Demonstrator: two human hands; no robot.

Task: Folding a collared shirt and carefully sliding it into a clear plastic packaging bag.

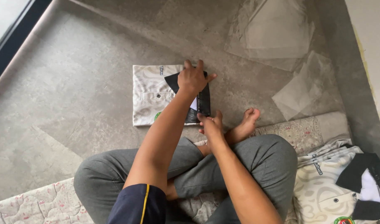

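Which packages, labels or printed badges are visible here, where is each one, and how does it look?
Clear plastic bags: on the floor, upper right, flat, transparent, empty.
Small label: top edge of the folded shirt, narrow, white with dark print.
Round badge: the same shirt's lower edge, green, half hidden.
Second badge: on the shirt pile at lower right, round, green and red.

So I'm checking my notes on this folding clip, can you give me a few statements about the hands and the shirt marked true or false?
1. The left hand presses on the dark collar of the folded shirt. True.
2. The right hand holds a clear plastic bag. False: it touches the shirt's near edge.
3. The folded shirt lies on the quilted mat. False: it lies on the grey floor.
4. Clear plastic bags lie beyond the shirt. True.
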